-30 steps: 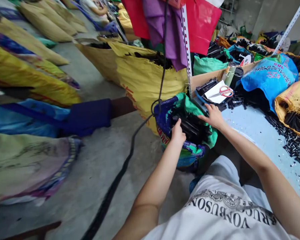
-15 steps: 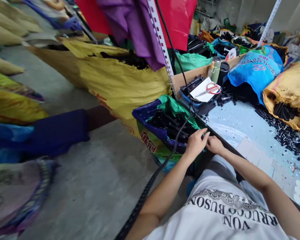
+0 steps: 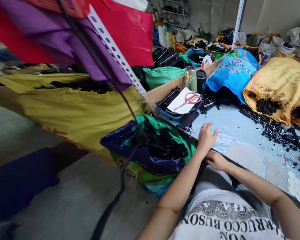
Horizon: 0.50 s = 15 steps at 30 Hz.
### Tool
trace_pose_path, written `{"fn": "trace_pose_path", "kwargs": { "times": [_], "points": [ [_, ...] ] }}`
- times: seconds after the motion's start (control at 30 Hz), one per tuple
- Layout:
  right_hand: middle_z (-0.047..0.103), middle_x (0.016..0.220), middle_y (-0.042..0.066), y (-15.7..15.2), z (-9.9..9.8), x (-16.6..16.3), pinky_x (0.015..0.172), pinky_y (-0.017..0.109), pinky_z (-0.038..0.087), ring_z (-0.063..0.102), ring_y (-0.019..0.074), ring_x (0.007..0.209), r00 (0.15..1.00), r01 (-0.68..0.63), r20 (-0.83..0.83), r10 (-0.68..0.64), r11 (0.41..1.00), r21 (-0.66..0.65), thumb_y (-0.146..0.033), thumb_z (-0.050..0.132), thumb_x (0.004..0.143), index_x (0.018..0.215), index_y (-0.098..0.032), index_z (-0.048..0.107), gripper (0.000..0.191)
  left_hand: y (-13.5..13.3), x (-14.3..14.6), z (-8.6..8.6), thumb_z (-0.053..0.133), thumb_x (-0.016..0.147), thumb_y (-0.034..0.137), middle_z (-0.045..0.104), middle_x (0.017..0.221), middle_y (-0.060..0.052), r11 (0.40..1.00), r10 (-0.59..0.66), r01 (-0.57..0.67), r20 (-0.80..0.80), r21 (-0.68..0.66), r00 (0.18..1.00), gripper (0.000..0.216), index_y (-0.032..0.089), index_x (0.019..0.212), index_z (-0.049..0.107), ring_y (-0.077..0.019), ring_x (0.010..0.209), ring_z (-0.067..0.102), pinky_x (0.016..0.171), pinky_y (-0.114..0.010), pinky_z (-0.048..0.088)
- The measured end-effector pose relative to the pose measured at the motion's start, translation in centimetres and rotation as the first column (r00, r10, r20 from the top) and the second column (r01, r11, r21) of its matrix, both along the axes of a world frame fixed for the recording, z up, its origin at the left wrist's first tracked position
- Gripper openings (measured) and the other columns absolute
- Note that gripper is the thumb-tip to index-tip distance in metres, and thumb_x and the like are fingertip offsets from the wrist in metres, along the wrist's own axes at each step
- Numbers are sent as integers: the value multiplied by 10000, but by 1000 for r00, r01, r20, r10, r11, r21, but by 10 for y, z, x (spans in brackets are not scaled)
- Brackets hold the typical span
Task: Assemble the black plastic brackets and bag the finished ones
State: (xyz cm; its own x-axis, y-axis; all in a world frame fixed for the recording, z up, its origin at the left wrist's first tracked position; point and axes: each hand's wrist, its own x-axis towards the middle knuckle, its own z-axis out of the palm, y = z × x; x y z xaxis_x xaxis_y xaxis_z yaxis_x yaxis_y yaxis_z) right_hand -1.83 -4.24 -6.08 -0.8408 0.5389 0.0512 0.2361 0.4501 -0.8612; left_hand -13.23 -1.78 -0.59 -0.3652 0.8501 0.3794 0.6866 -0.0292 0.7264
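My left hand [image 3: 207,138] is raised over the near edge of the pale blue tabletop [image 3: 225,118]. Its thumb stands apart from the bent fingers, and nothing shows between them. Just below it, my right hand [image 3: 217,160] is at the table edge close to my lap. Its fingers curl inward, and the tips are hidden behind my left wrist. To the left of both hands hangs an open sack [image 3: 150,160] with a blue and green rim, full of black plastic parts [image 3: 162,143].
Red-handled scissors [image 3: 190,99] lie on white paper over a blue tray [image 3: 175,116]. Beyond stand a green flask [image 3: 192,80] and a black cup [image 3: 201,80]. A blue bag [image 3: 233,71] and a yellow sack [image 3: 277,83] rest on the table. A black cable [image 3: 122,173] crosses at left.
The view has turned right, showing more of the table. My left hand has moved from beside the sack to above the table edge, and its thumb has parted from the fingers.
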Motion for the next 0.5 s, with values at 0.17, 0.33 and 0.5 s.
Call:
{"fn": "trace_pose_path", "kwargs": {
  "times": [0.17, 0.33, 0.5],
  "points": [
    [678, 904, 68, -9, -8, 118, 798, 338, 515, 626, 181, 859, 950, 312, -42, -309, 936, 161, -244, 423, 902, 1035, -209, 651, 266, 113, 0, 2, 615, 781, 360, 411, 1340, -242, 986, 82, -92, -78, -137, 994, 548, 79, 1232, 482, -363, 1327, 298, 1103, -478, 244],
    [672, 942, 104, -34, -39, 221, 783, 392, 529, 638, 228, 887, 666, 725, -142, -732, 591, 354, -290, 450, 898, 1029, -207, 647, 252, 212, -25, 6, 588, 797, 369, 394, 1351, -261, 987, 73, -92, -136, -133, 988, 546, 59, 1224, 447, -366, 1365, 200, 1108, -514, 152],
    [696, 910, 85, -45, -74, 259, 757, 517, 548, 672, 298, 818, 364, 845, -277, -889, 190, 500, -318, 511, 840, 1141, -338, 624, 322, 277, -74, 11, 502, 839, 205, 390, 1299, -302, 915, 363, -373, -89, -152, 927, 478, -33, 1234, 377, -353, 1280, 323, 1036, -471, 283]
  ]
}}
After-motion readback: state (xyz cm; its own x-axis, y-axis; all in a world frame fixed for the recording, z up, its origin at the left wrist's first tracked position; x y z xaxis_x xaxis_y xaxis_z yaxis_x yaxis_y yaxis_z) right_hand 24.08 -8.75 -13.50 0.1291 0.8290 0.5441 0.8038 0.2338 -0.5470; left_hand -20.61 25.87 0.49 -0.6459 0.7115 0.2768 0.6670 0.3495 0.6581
